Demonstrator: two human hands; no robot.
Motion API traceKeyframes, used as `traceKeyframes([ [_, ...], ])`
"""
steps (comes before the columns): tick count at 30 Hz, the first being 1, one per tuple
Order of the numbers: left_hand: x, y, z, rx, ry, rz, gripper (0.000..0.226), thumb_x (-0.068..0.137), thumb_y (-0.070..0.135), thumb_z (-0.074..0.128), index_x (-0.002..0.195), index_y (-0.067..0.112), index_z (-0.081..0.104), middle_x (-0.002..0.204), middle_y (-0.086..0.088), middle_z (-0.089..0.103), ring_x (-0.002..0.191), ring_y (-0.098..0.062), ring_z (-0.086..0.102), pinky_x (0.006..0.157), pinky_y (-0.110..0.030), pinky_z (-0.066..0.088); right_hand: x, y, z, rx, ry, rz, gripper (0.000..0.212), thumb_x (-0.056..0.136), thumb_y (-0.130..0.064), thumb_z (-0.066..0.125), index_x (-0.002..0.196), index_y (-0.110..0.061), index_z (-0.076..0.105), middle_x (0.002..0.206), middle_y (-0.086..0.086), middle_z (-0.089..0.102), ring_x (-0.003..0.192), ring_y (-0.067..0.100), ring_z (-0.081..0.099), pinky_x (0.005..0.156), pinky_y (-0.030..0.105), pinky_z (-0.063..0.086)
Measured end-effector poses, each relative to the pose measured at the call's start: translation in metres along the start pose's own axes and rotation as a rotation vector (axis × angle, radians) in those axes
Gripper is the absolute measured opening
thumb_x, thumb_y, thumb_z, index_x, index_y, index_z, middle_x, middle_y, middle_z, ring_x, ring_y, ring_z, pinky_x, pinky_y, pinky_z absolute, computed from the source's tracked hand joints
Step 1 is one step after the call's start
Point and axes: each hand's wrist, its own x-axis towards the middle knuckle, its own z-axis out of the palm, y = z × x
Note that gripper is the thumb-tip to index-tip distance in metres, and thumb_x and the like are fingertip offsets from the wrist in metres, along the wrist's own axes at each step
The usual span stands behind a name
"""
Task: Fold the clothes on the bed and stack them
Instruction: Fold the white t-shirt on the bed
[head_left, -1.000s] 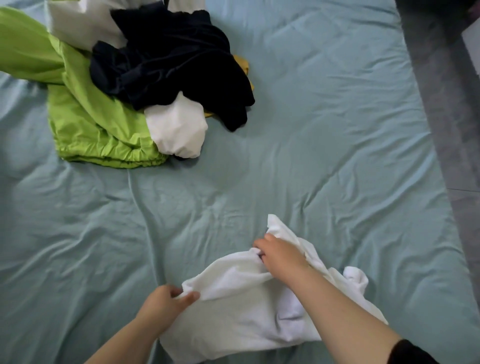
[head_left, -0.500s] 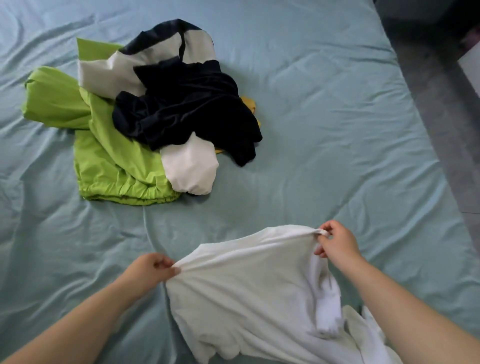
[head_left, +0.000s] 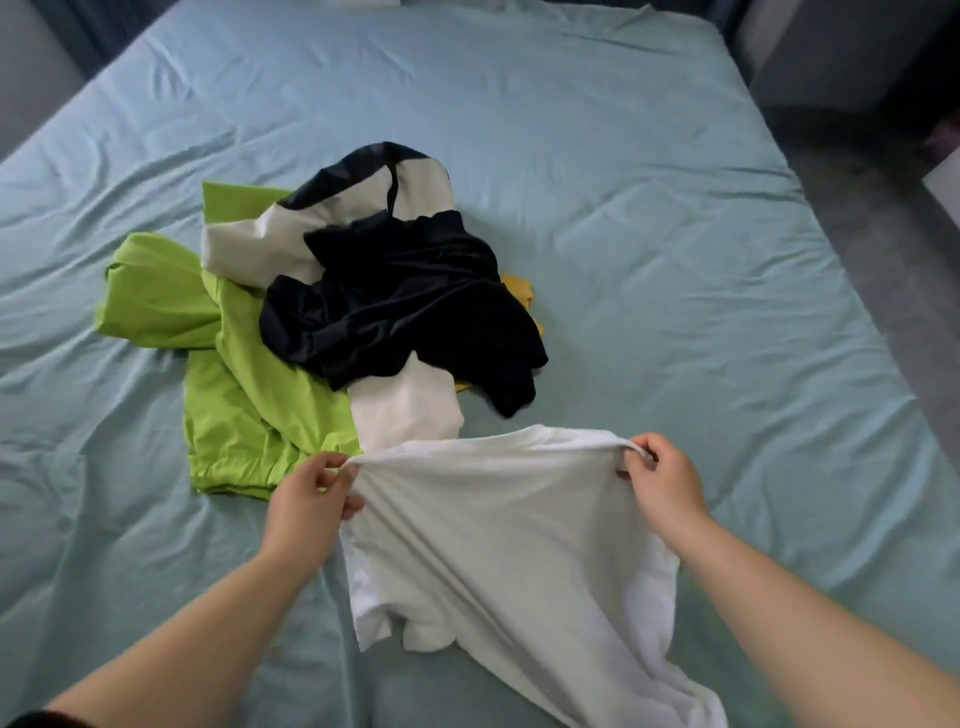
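Observation:
A white T-shirt (head_left: 498, 540) hangs stretched between my hands above the near part of the bed. My left hand (head_left: 306, 499) pinches its upper left corner and my right hand (head_left: 660, 478) grips its upper right corner. The shirt's lower part trails down toward me. Behind it lies a loose pile: a lime green garment (head_left: 244, 384), a black garment (head_left: 410, 306) on top, a white and black piece (head_left: 332, 218), a white piece (head_left: 405, 410) and a bit of yellow cloth (head_left: 522, 293) under the black one.
The bed (head_left: 675, 234) has a wrinkled pale blue sheet, with bare sheet to the right of and beyond the pile. Its right edge drops to a grey floor (head_left: 893, 291). Dark furniture (head_left: 841, 57) stands at the far right.
My hands spread apart and lifted the white T-shirt from a bunched heap on the sheet, holding it out by its top corners. The view tilted up, showing more of the bed.

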Motion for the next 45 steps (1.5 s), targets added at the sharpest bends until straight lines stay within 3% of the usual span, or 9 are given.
traceKeyframes([
  [5, 0.056, 0.056, -0.005, 0.041, -0.029, 0.002, 0.018, 0.094, 0.008, 0.054, 0.103, 0.019, 0.064, 0.074, -0.001, 0.072, 0.078, -0.024, 0.069, 0.087, -0.046, 0.055, 0.051, -0.048, 0.002, 0.003, -0.078, -0.028, 0.012, 0.092, -0.016, 0.053, 0.091, -0.023, 0.062, 0.102, 0.006, 0.068, 0.088, 0.023, 0.063, 0.070, 0.031, 0.047],
  [10, 0.038, 0.034, 0.019, 0.146, -0.148, -0.057, 0.056, 0.096, 0.010, 0.052, 0.146, 0.030, 0.039, 0.123, 0.003, 0.054, 0.092, -0.024, 0.062, 0.074, -0.037, 0.056, 0.025, -0.028, 0.028, -0.037, -0.261, -0.019, 0.054, 0.092, -0.009, 0.058, 0.143, -0.017, 0.043, 0.145, 0.002, 0.045, 0.131, 0.021, 0.045, 0.105, 0.028, 0.035],
  [12, 0.012, 0.012, 0.026, 0.093, -0.051, -0.015, 0.059, 0.095, 0.014, 0.054, 0.146, 0.037, 0.035, 0.134, 0.003, 0.051, 0.102, -0.028, 0.064, 0.056, -0.022, 0.051, -0.008, -0.004, 0.031, -0.009, -0.309, 0.009, 0.053, 0.090, -0.004, 0.057, 0.141, -0.015, 0.045, 0.145, 0.004, 0.045, 0.126, 0.023, 0.050, 0.103, 0.030, 0.039],
  [16, -0.063, -0.053, 0.055, 0.076, 0.077, -0.160, 0.037, 0.089, 0.012, 0.065, 0.125, 0.011, 0.054, 0.116, -0.009, 0.058, 0.087, -0.020, 0.064, 0.075, -0.029, 0.046, -0.089, 0.058, 0.019, -0.184, -0.244, 0.106, 0.045, 0.082, -0.007, 0.070, 0.125, -0.006, 0.057, 0.129, 0.013, 0.053, 0.119, 0.028, 0.053, 0.098, 0.028, 0.037],
  [22, -0.150, -0.111, 0.138, 0.014, -0.420, -0.576, 0.023, 0.093, 0.009, 0.060, 0.073, 0.008, 0.070, 0.055, 0.001, 0.066, 0.050, -0.010, 0.057, 0.048, -0.017, 0.043, -0.162, 0.113, 0.007, -0.409, -0.105, 0.476, 0.058, 0.068, -0.049, 0.080, 0.099, -0.009, 0.053, 0.104, 0.013, 0.059, 0.103, 0.033, 0.057, 0.084, 0.039, 0.046],
  [30, -0.170, -0.083, 0.204, -0.361, -0.467, -0.641, 0.006, 0.092, 0.011, 0.063, 0.095, 0.008, 0.067, 0.098, -0.012, 0.073, 0.089, -0.025, 0.067, 0.079, -0.032, 0.055, -0.164, 0.138, 0.009, -0.051, -0.151, 0.513, 0.014, 0.087, -0.010, 0.055, 0.076, -0.015, 0.047, 0.081, 0.006, 0.057, 0.083, 0.024, 0.056, 0.073, 0.033, 0.041],
  [33, -0.178, -0.082, 0.192, -0.421, -0.382, -0.688, 0.012, 0.088, 0.010, 0.058, 0.096, 0.004, 0.065, 0.085, -0.010, 0.074, 0.078, -0.023, 0.068, 0.069, -0.033, 0.055, -0.166, 0.142, -0.001, 0.188, -0.177, 0.538, 0.010, 0.091, -0.003, 0.047, 0.085, -0.009, 0.053, 0.084, 0.010, 0.059, 0.079, 0.020, 0.053, 0.071, 0.031, 0.042],
  [39, -0.177, -0.099, 0.134, -0.303, -0.288, -0.625, 0.027, 0.083, 0.017, 0.075, 0.104, 0.003, 0.064, 0.095, -0.017, 0.073, 0.088, -0.034, 0.070, 0.082, -0.048, 0.057, -0.179, 0.159, -0.009, 0.241, -0.174, 0.582, 0.009, 0.093, -0.006, 0.052, 0.094, 0.002, 0.056, 0.086, 0.015, 0.063, 0.073, 0.022, 0.054, 0.066, 0.032, 0.044],
  [45, -0.183, -0.133, 0.070, -0.114, -0.313, -0.612, 0.018, 0.079, 0.017, 0.078, 0.094, 0.014, 0.069, 0.082, -0.005, 0.076, 0.080, -0.027, 0.071, 0.071, -0.038, 0.057, -0.210, 0.177, -0.001, 0.296, -0.117, 0.716, 0.018, 0.086, -0.021, 0.070, 0.086, -0.004, 0.065, 0.088, 0.011, 0.070, 0.077, 0.022, 0.063, 0.067, 0.030, 0.050],
])
